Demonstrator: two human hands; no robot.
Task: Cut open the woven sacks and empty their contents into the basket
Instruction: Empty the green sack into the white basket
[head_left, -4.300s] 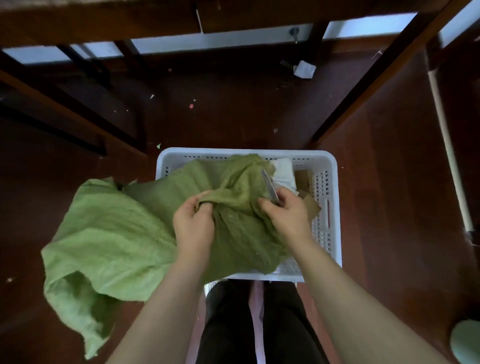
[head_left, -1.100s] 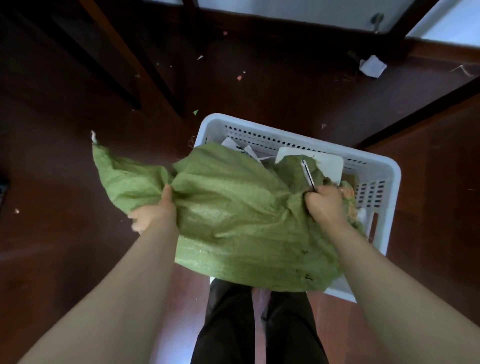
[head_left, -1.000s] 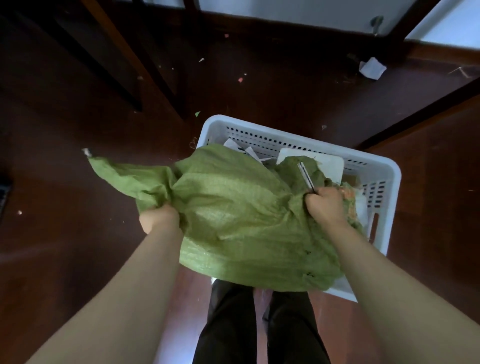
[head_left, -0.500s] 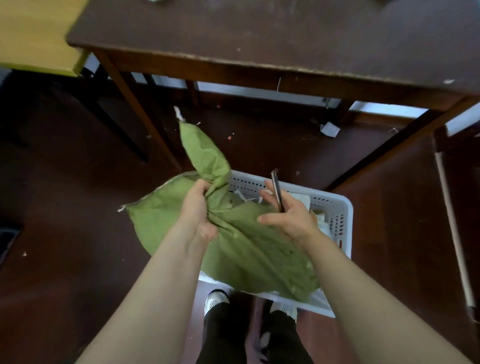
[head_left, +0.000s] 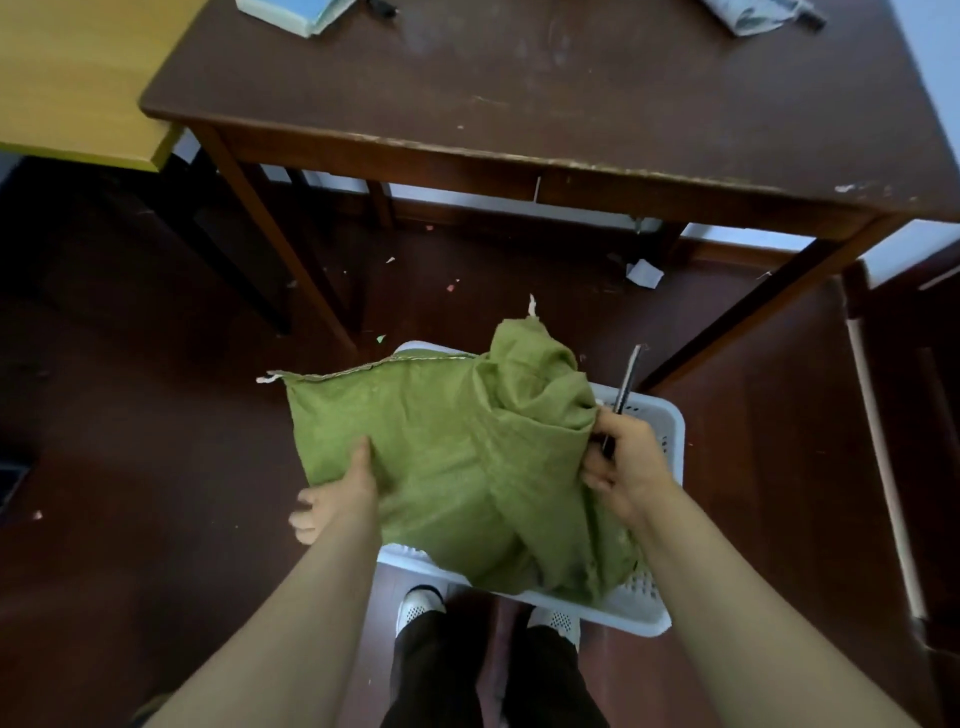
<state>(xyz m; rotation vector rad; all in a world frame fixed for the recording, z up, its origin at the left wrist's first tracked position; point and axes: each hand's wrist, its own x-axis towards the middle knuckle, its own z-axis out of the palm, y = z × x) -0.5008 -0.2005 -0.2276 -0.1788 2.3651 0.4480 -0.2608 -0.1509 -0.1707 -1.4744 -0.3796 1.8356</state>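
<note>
Green woven sack (head_left: 457, 467) hangs centre frame, spread over the white perforated basket (head_left: 670, 426) on the floor. Left hand (head_left: 337, 499) grips its left part, thumb on top, fingers tucked underneath. Moving right, the right hand (head_left: 626, 467) clutches the bunched right edge together with a slim dark cutting tool (head_left: 626, 384), which points up-frame.

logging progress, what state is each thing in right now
green sack, limp and crumpled, held up over the basket
white basket, upright on the floor, mostly covered by the sack, contents hidden
cutting tool, gripped in the right hand, tip pointing away from the person
left hand, pinching the sack's left side
right hand, curled round the tool, against the sack's bunched fold
</note>
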